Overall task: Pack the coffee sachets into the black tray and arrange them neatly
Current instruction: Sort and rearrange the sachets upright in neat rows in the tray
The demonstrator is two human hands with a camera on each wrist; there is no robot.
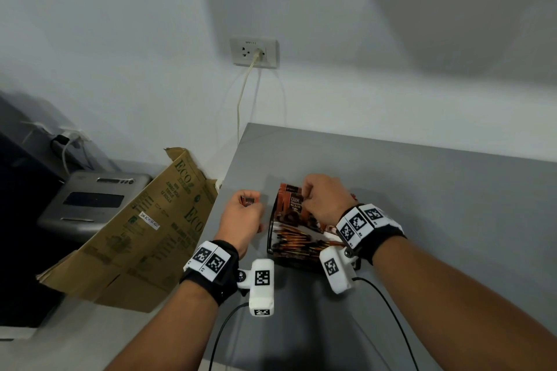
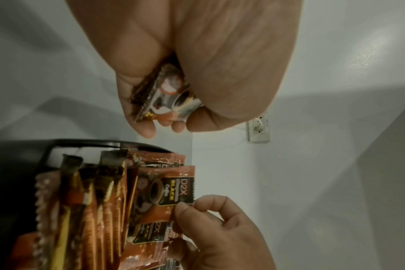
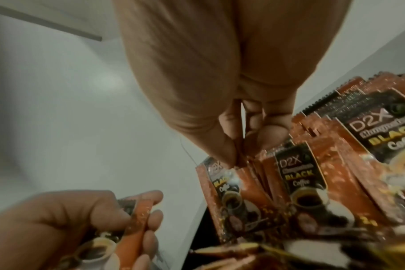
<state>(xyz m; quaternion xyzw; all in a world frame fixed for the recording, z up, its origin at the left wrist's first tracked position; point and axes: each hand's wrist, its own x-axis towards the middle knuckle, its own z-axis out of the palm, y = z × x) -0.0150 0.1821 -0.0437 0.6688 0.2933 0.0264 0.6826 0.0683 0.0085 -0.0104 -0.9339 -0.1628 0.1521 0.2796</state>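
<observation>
A black tray stands on the grey table. Orange-brown "D2X Black Coffee" sachets stand upright at its far end, and slim stick sachets lie in its near part. My right hand is over the tray and pinches the top edge of one upright sachet between thumb and forefinger. My left hand hovers just left of the tray and grips a small bundle of sachets. In the left wrist view the tray's rim shows behind the sachets.
A flattened cardboard box leans against the table's left edge, with a grey device beyond it. A wall socket with a plugged cable sits above the table's far corner. Black wrist-camera cables trail over the near table.
</observation>
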